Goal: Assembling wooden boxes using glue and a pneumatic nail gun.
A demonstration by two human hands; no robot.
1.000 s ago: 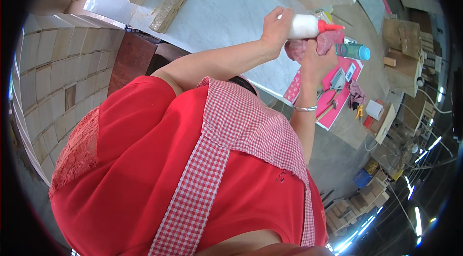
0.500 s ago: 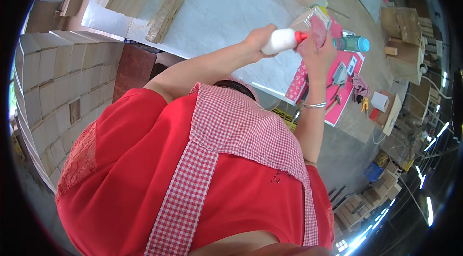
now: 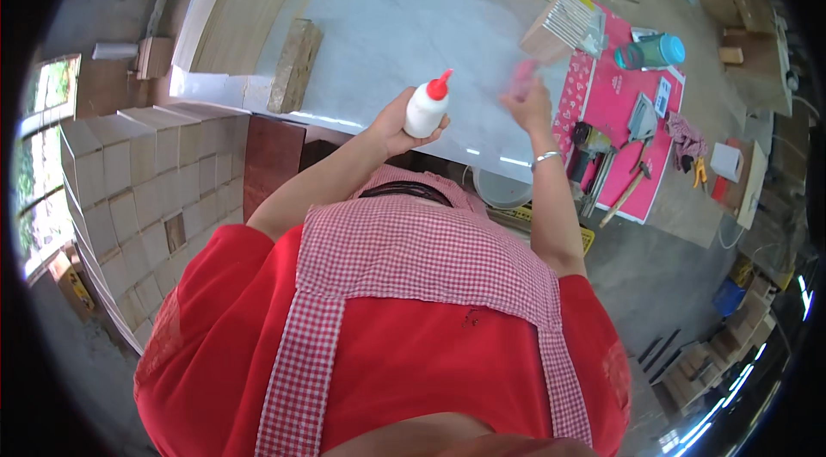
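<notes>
A white squeeze bottle (image 3: 424, 115) with a red pointed nozzle stands nearly upright in my left hand (image 3: 394, 125), whose fingers wrap round it. To its right, my right hand (image 3: 528, 106) grips a pink cloth (image 3: 521, 77), smeared by motion, above the grey-white tabletop (image 3: 387, 35). Bottle and cloth are apart. Beyond my right hand is a wooden block-shaped stack (image 3: 559, 25) with white ridges along its top.
A pink mat (image 3: 615, 130) on the right bears a teal bottle (image 3: 658, 52), a hammer (image 3: 628, 193) and other tools. A wrapped wooden bar (image 3: 295, 67) lies at left, near stacked boards (image 3: 249, 9). Wooden boxes (image 3: 120, 190) are piled at far left.
My left hand has drawn the bottle left and nearer, away from the cloth, and turned its nozzle upward. My right hand has moved left and slightly down with the cloth. The view has shifted.
</notes>
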